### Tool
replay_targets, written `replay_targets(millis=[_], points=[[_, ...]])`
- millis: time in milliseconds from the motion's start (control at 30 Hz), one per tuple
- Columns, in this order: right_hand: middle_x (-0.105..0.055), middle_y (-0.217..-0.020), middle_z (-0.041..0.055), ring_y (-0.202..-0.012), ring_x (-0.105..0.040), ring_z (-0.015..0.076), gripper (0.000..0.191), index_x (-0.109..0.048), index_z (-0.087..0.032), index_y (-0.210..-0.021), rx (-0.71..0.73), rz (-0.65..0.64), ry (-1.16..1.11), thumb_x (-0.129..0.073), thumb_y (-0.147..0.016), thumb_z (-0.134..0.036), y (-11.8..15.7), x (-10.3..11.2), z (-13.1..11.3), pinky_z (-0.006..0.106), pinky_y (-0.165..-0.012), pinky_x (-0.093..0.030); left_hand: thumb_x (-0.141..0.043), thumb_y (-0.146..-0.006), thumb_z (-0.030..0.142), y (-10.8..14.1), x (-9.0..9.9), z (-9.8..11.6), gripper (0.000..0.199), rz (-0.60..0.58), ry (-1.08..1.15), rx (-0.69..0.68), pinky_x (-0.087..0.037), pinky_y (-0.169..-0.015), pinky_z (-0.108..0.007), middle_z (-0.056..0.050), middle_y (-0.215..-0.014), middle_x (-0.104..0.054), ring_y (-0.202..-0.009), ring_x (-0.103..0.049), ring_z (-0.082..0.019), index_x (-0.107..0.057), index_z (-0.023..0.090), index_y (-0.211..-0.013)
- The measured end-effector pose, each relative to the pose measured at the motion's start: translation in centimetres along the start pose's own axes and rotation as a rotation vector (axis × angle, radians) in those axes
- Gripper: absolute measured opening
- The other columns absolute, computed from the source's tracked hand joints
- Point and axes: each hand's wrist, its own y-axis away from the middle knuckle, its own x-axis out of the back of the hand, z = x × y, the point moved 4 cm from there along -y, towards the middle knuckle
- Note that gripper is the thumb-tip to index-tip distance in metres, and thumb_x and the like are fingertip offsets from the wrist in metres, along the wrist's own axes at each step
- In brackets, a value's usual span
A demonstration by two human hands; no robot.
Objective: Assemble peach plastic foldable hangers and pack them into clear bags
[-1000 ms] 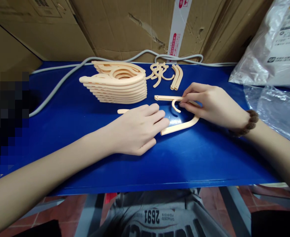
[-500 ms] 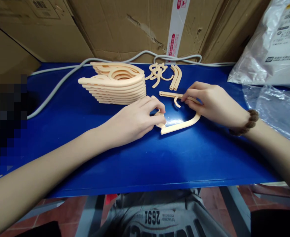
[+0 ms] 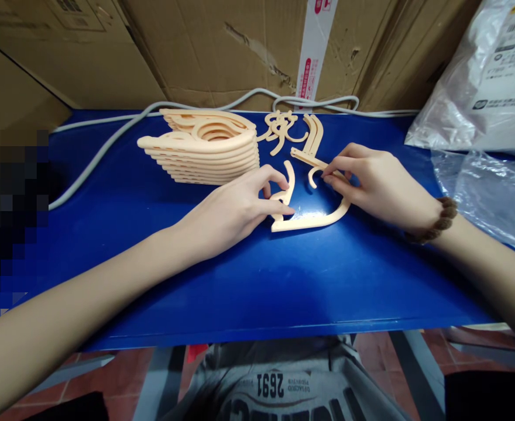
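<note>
My left hand (image 3: 255,202) curls its finger and thumb around a cream plastic hanger hook (image 3: 289,175); its lower part is partly hidden behind the fingers. A curved hanger arm (image 3: 312,223) runs along the table from just below that hook toward my right hand (image 3: 358,175). Between thumb and fingertips, my right hand pinches a straight-looking hanger arm (image 3: 304,157) with a small curved hook (image 3: 312,177) hanging from it. Where the two arms meet under the right hand is hidden.
A neat stack of cream folded hangers (image 3: 209,152) lies left of the hands. Behind are loose hooks (image 3: 281,126) and curved arms (image 3: 312,131). A white cable (image 3: 108,158), cardboard boxes (image 3: 240,52) and a plastic bag (image 3: 472,93) border the blue table (image 3: 240,292).
The left hand's fingers have opened slightly and the hook has turned upright. The lower arm has swung left, and the tip of the right-hand arm has shifted back toward the loose arms.
</note>
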Motion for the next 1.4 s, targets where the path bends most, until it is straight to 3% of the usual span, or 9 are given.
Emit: replay_targets(millis=[233, 367, 633, 767, 1400], points=[[-0.067, -0.105, 0.0126, -0.084, -0.064, 0.0246, 0.030, -0.075, -0.017, -0.104, -0.039, 0.012, 0.008, -0.051, -0.098, -0.035, 0.01, -0.02, -0.01, 0.039, -0.078, -0.049, -0.037, -0.095, 0.002, -0.24, 0.02, 0.38, 0.043, -0.028, 0.096, -0.013, -0.054, -0.086, -0.030, -0.010, -0.128, -0.061, -0.102, -0.062, -0.017, -0.073, 0.018, -0.112], [-0.067, -0.106, 0.0132, -0.083, -0.064, 0.0254, 0.031, -0.075, -0.017, -0.106, -0.056, 0.029, 0.030, -0.051, -0.098, -0.035, 0.07, 0.16, -0.06, 0.040, -0.076, -0.049, -0.038, -0.096, 0.006, -0.34, 0.41, 0.70, 0.037, -0.053, 0.143, 0.042, -0.054, -0.092, -0.031, -0.012, -0.129, -0.064, -0.105, -0.065, -0.017, -0.073, 0.014, -0.106], [-0.069, -0.105, 0.0119, -0.086, -0.064, 0.0264, 0.028, -0.075, -0.021, -0.102, -0.057, 0.069, 0.129, -0.053, -0.098, -0.037, 0.29, 0.33, -0.16, 0.038, -0.068, -0.048, -0.057, -0.098, 0.025, -0.40, 0.61, 0.78, 0.017, -0.006, 0.158, 0.081, -0.053, -0.092, -0.032, -0.010, -0.122, -0.070, -0.104, -0.068, -0.020, -0.071, 0.015, -0.099], [-0.069, -0.104, 0.0121, -0.087, -0.064, 0.0267, 0.028, -0.075, -0.021, -0.103, -0.050, 0.070, 0.146, -0.052, -0.099, -0.038, 0.29, 0.31, -0.17, 0.038, -0.068, -0.048, -0.064, -0.098, 0.034, -0.34, 0.42, 0.71, 0.019, -0.021, 0.151, 0.053, -0.052, -0.089, -0.031, -0.010, -0.121, -0.070, -0.103, -0.067, -0.020, -0.067, 0.016, -0.101], [-0.068, -0.106, 0.0128, -0.097, -0.063, 0.0304, 0.029, -0.075, -0.020, -0.105, -0.121, 0.023, 0.159, -0.052, -0.097, -0.035, 0.14, 0.33, -0.16, 0.041, -0.075, -0.048, -0.060, -0.098, 0.023, -0.36, 0.24, 0.90, 0.014, -0.087, 0.171, 0.025, -0.048, -0.092, -0.032, -0.010, -0.120, -0.068, -0.108, -0.063, -0.022, -0.062, 0.014, -0.108]])
